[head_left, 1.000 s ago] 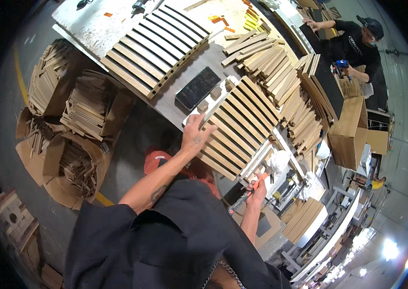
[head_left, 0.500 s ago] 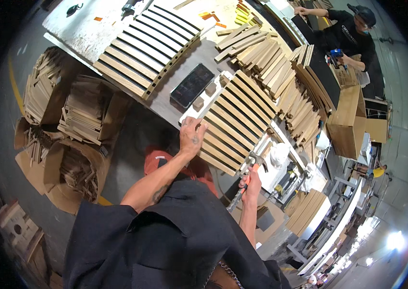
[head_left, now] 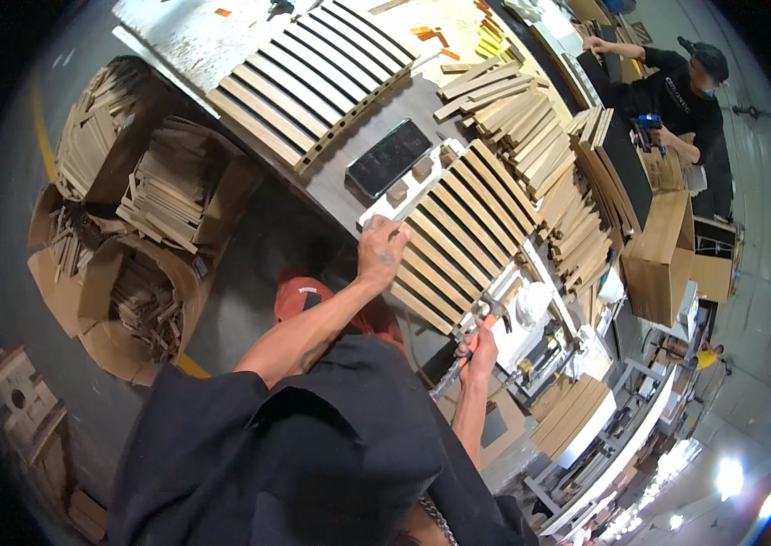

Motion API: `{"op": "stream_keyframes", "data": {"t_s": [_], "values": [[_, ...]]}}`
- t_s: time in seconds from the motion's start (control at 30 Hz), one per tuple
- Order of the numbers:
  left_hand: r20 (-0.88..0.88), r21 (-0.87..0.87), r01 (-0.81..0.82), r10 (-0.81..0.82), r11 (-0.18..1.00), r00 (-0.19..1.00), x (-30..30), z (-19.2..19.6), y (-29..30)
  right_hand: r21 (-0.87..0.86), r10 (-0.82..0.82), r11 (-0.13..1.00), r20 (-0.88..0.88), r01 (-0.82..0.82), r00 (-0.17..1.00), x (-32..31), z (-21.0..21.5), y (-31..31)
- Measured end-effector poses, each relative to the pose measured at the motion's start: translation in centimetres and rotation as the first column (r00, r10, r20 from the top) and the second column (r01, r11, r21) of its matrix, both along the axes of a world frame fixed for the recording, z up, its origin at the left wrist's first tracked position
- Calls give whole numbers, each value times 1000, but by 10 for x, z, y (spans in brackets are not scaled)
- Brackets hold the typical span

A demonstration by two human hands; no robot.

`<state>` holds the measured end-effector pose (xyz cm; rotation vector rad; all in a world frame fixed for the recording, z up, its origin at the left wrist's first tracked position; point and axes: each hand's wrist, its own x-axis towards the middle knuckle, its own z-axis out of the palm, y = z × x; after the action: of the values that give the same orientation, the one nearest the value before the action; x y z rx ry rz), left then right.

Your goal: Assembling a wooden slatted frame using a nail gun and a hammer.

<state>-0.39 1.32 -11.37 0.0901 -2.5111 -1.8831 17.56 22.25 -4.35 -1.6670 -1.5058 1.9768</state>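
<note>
Since the earlier frame we have brought our right hand (head_left: 479, 346) up to the near corner of the slatted panel of pale wooden strips (head_left: 458, 232), while our left hand (head_left: 380, 250) has stayed pressed flat on that panel's near-left edge, fingers spread and clasping nothing. Our right hand is closed around the handle of a metal hand tool with an orange grip (head_left: 467, 350); its head meets the panel's corner, though we cannot make out what it does there.

Just beyond our left hand lie small wooden blocks (head_left: 408, 180) and a dark flat rectangular plate (head_left: 388, 156). Farther out rests a second, larger slatted wooden panel (head_left: 308, 77) on the white worktable (head_left: 185, 36). Right of our grip, loose stacks of wooden slats (head_left: 549, 168) crowd the bench. Below left, open cardboard boxes of wood offcuts (head_left: 144, 227) stand on the floor.

Another person in dark clothing (head_left: 676, 86) works far off, holding a blue tool. Our dark sleeves hide the bench edge beneath us.
</note>
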Motion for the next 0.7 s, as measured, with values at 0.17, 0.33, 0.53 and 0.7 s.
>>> {"op": "stream_keyframes", "data": {"t_s": [0.17, 0.33, 0.53, 0.7], "values": [[-21, -12, -32, 31, 999, 999, 3, -1, 2, 33, -91, 995, -5, 91, 996, 1, -1, 1], [5, -15, 5, -5, 1000, 1000, 2, 2, -6, 13, 93, 996, -46, -93, 995, 2, 3, -4], [1, -114, -35, 35, 993, 999, 21, 10, -39, -6, -19, 1000, 65, 19, 998, 20, -1, 4], [147, -37, 57, -51, 998, 988, 25, 1, -45, -75, -17, 997, 86, 24, 996, 37, 3, -3]]}}
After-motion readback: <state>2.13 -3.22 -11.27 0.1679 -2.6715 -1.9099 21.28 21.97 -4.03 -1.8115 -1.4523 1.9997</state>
